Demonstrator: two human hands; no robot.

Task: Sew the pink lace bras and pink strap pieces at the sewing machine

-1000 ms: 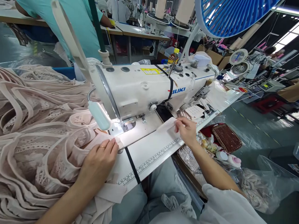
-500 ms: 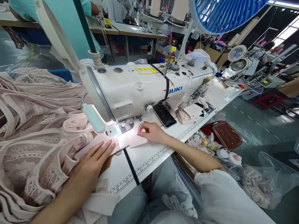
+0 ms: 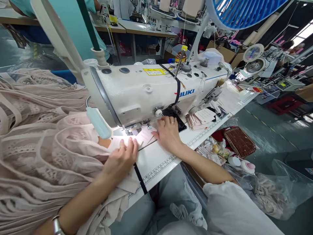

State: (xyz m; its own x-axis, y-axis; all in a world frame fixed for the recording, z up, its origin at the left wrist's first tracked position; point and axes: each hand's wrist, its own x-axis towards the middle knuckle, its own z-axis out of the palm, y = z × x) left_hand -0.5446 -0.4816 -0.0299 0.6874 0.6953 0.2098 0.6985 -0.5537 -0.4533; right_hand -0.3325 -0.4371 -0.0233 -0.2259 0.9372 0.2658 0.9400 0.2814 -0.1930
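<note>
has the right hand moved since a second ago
Yes. The right hand has come left along the table, from the ruler edge to beside the needle area of the sewing machine.

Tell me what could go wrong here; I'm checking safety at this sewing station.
1. The left hand and right hand both press pink fabric pieces right beside the presser foot; a fingertip could slip under the needle.
2. The heaped pink lace fabric crowds the sewing machine; a fold might get drawn into the seam.
3. The phone beside the right hand could get knocked.
</note>
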